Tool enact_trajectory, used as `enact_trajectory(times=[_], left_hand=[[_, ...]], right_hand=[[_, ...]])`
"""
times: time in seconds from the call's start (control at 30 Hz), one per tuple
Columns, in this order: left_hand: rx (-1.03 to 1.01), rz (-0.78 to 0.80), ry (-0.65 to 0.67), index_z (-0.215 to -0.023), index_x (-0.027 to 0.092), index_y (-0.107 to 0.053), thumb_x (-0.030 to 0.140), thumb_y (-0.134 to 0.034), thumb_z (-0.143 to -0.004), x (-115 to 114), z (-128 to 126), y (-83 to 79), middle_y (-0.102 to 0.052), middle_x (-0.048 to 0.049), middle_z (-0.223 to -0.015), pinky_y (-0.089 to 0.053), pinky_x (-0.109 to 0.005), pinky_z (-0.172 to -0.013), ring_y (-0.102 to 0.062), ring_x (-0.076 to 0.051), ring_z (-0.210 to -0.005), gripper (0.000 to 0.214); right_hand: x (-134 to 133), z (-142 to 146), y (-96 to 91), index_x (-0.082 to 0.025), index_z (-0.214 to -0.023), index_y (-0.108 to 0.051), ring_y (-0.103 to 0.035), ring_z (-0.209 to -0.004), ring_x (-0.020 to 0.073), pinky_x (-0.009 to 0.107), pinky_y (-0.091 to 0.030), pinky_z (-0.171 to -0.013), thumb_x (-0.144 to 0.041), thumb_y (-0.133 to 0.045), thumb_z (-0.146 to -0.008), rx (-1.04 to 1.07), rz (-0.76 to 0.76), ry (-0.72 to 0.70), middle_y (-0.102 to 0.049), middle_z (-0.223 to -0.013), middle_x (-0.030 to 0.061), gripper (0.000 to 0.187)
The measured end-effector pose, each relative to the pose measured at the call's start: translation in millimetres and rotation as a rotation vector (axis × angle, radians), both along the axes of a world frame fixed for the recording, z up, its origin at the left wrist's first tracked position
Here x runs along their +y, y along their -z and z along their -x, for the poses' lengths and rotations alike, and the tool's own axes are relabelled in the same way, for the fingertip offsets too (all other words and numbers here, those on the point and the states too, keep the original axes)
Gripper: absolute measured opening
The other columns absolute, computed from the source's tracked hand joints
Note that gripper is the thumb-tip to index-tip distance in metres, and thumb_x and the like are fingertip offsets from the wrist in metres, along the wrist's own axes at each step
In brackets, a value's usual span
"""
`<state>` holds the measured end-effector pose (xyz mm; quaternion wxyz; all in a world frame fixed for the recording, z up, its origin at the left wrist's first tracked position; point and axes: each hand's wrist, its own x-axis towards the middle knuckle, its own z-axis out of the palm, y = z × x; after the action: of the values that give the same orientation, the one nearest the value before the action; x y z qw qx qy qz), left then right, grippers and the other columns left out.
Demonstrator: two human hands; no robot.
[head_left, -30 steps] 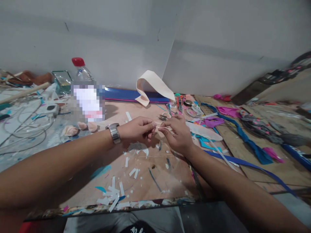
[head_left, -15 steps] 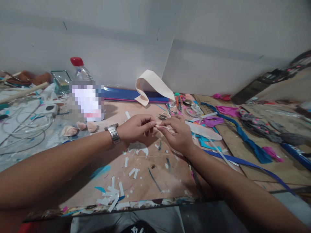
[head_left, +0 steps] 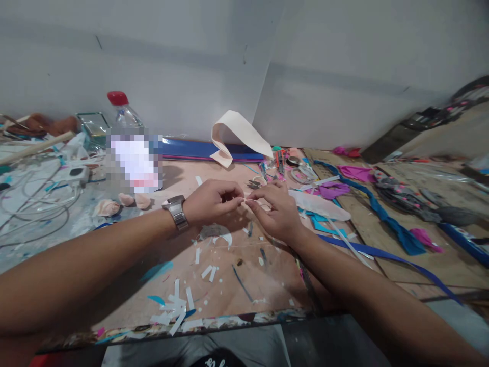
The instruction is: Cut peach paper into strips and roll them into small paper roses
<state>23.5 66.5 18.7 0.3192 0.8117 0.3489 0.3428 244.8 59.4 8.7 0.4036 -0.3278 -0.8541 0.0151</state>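
Observation:
My left hand, with a metal watch on its wrist, and my right hand meet above the middle of the table. Both pinch a small, thin pale strip between thumb and fingertips; most of it is hidden and its material is unclear. Just behind the fingers lies a pair of small dark scissors. A long cream strip, curled into a loop, stands farther back. Several small pale pink rolled pieces, one of them rose-like, sit left of my left wrist.
A red-capped bottle stands at the back left beside a blurred-out patch. White cables with an adapter spread at left. White paper scraps lie near the front edge. Blue twisted material and magenta pieces lie at right.
The fingertips of both hands have shifted slightly around the pale strip, and the left finger arches more. The whole view has moved a little; the objects on the table stay put.

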Motion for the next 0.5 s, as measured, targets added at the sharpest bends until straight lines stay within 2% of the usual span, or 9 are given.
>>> enact_trajectory(times=[0.1,0.2,0.37,0.5], left_hand=[[0.114,-0.192,0.006,-0.091,0.018,-0.073,0.034,-0.057,-0.093,-0.4,1.5,0.2,-0.072,-0.0026,-0.079,-0.041,-0.023,-0.068,-0.060,-0.013,-0.070,0.023],[0.185,-0.271,0.009,-0.093,0.019,-0.073,0.038,-0.056,-0.094,0.5,2.9,1.5,-0.074,-0.0037,-0.083,-0.040,-0.024,-0.069,-0.062,-0.014,-0.073,0.026],[0.181,-0.289,0.001,-0.093,0.019,-0.072,0.038,-0.055,-0.095,1.1,4.1,2.1,-0.074,-0.0039,-0.083,-0.041,-0.024,-0.070,-0.063,-0.014,-0.074,0.026],[0.110,-0.217,0.002,-0.090,0.018,-0.071,0.031,-0.056,-0.094,-0.6,2.6,1.6,-0.071,-0.0024,-0.080,-0.041,-0.024,-0.069,-0.060,-0.013,-0.071,0.021]], right_hand=[[-2.3,0.9,-0.1,-0.023,-0.088,-0.065,-0.066,-0.081,0.0193,0.041,-0.040,-0.092,-0.033,-0.063,-0.098,-0.021,0.071,-0.032,-0.075,-0.085,0.0015,0.015],[-2.6,0.9,-0.1,-0.023,-0.088,-0.066,-0.065,-0.081,0.0193,0.040,-0.040,-0.091,-0.035,-0.062,-0.098,-0.015,0.115,-0.035,-0.075,-0.085,0.0015,0.016],[-1.5,1.4,-1.1,-0.023,-0.087,-0.067,-0.066,-0.079,0.0197,0.039,-0.042,-0.086,-0.035,-0.066,-0.096,0.006,0.084,-0.015,-0.077,-0.084,0.0020,0.016],[-2.2,2.6,-2.9,-0.023,-0.085,-0.066,-0.068,-0.076,0.0184,0.039,-0.042,-0.088,-0.032,-0.066,-0.097,0.020,0.065,-0.049,-0.077,-0.082,0.0009,0.014]])
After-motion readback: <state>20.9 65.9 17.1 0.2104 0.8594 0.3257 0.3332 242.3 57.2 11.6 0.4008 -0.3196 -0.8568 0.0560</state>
